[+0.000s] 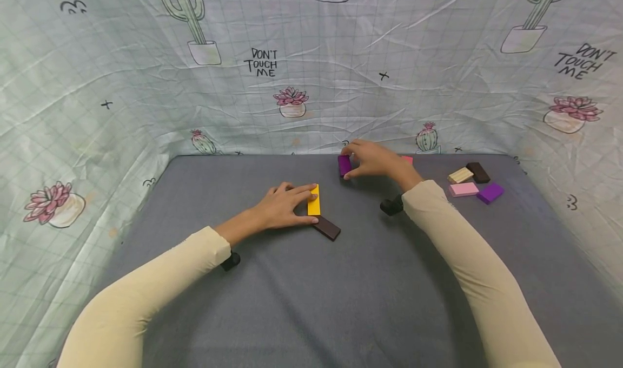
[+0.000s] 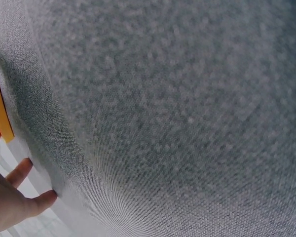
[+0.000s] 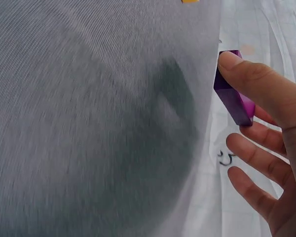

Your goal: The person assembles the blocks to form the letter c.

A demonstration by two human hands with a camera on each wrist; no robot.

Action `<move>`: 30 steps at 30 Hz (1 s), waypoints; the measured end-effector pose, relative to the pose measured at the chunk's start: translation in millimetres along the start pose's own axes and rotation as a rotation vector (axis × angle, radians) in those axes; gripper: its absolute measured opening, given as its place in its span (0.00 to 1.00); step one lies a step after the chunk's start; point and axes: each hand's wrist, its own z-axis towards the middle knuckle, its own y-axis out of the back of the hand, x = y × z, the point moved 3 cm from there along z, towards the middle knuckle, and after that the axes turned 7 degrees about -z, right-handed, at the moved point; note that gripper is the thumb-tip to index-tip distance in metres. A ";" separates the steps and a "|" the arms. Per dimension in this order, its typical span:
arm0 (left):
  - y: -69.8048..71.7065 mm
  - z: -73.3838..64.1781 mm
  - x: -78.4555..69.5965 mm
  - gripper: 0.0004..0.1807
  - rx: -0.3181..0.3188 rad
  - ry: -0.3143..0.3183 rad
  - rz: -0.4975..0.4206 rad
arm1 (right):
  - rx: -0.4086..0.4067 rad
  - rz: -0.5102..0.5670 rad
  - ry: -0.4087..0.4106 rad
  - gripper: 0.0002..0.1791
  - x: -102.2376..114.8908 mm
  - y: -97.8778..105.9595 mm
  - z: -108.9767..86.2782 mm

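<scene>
Well, from far off I have my right hand (image 1: 377, 159) pinching the purple block (image 1: 344, 166), out past the yellow block (image 1: 314, 208). Only fingertips hold it, so it might slip if they slide. My left hand (image 1: 281, 208) touches the yellow block with straightish fingers; pushing too hard could bump the dark brown block (image 1: 328, 229).

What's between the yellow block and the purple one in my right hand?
Only bare grey tabletop lies between the yellow block and purple block, in the head view.
</scene>
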 end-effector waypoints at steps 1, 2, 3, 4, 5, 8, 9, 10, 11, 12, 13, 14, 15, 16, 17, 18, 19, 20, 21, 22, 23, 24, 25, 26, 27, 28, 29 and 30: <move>0.2 0.1 0.1 0.39 0.001 0.001 0.001 | -0.004 0.004 -0.012 0.36 0.6 -1.9 3.2; 0.3 0.3 0.3 0.39 0.004 0.003 0.002 | -0.011 0.009 -0.023 0.36 1.1 -3.9 6.1; 0.5 0.5 0.3 0.39 0.005 0.003 0.001 | -0.019 0.013 -0.036 0.36 1.7 -5.7 8.7; 0.6 0.7 0.4 0.39 0.007 0.003 0.000 | -0.026 0.016 -0.047 0.36 2.1 -7.9 11.3; 0.8 0.8 0.4 0.39 0.008 0.004 0.000 | -0.031 0.022 -0.058 0.37 2.9 -9.8 13.7; 1.0 1.0 0.6 0.38 0.013 0.004 0.001 | -0.048 0.026 -0.074 0.37 5.5 -16.4 21.0; 0.9 1.0 0.7 0.37 0.013 0.003 0.002 | -0.050 0.030 -0.079 0.37 6.9 -18.5 23.1; 0.8 0.9 0.9 0.36 0.015 0.005 0.003 | -0.049 0.032 -0.082 0.38 8.3 -20.8 25.3; 0.6 0.8 1.1 0.36 0.016 0.007 0.006 | -0.046 0.030 -0.088 0.38 9.7 -23.3 27.6; 0.4 0.8 1.3 0.35 0.016 0.007 0.007 | -0.044 0.030 -0.093 0.38 11.2 -25.6 29.5; 0.2 0.8 1.5 0.35 0.015 0.008 0.009 | -0.041 0.033 -0.102 0.39 12.7 -27.3 31.0; 0.2 0.7 1.5 0.34 0.013 0.007 0.008 | -0.037 0.036 -0.115 0.39 14.3 -29.1 32.4; 0.1 0.7 1.6 0.34 0.013 0.008 0.009 | -0.032 0.037 -0.127 0.39 15.9 -30.7 33.8; 0.0 0.8 1.9 0.33 0.012 0.010 0.009 | -0.026 0.034 -0.141 0.38 17.2 -32.4 35.2; 0.0 1.0 2.0 0.33 0.010 0.010 0.008 | -0.021 0.030 -0.156 0.38 18.5 -33.9 36.4; -0.1 1.1 2.2 0.32 0.009 0.010 0.008 | -0.015 0.031 -0.169 0.38 19.7 -35.0 37.3; -0.2 1.1 2.3 0.32 0.008 0.011 0.008 | -0.004 0.026 -0.183 0.38 20.3 -36.3 38.3; -0.3 1.1 2.3 0.31 0.007 0.012 0.008 | 0.006 0.024 -0.196 0.38 20.9 -37.4 39.1; -0.5 1.2 2.4 0.31 0.008 0.014 0.009 | 0.017 0.021 -0.202 0.38 21.1 -38.5 39.8; -0.4 1.1 2.5 0.30 0.007 0.014 0.007 | 0.028 0.018 -0.205 0.39 21.2 -39.5 40.8; -0.3 0.9 2.5 0.30 0.007 0.015 0.007 | 0.037 0.021 -0.199 0.39 21.2 -40.1 41.7; -0.3 0.8 2.7 0.29 0.008 0.017 0.008 | 0.050 0.026 -0.192 0.39 20.8 -40.3 42.2; -0.1 0.8 2.8 0.29 0.009 0.017 0.007 | 0.060 0.031 -0.183 0.39 20.2 -39.9 42.6; 0.1 0.9 3.0 0.29 0.011 0.017 0.004 | 0.068 0.037 -0.164 0.38 19.4 -39.2 42.9; 0.2 1.3 3.4 0.29 0.014 0.015 0.004 | 0.076 0.039 -0.143 0.37 18.5 -38.4 43.2; 0.5 1.8 3.8 0.29 0.017 0.015 0.002 | 0.083 0.042 -0.119 0.35 17.4 -37.3 43.4; 0.9 2.3 4.1 0.28 0.018 0.012 0.000 | 0.090 0.046 -0.093 0.33 16.4 -35.8 43.4; 1.6 3.0 4.6 0.27 0.020 0.007 -0.002 | 0.097 0.050 -0.067 0.31 15.4 -34.4 43.4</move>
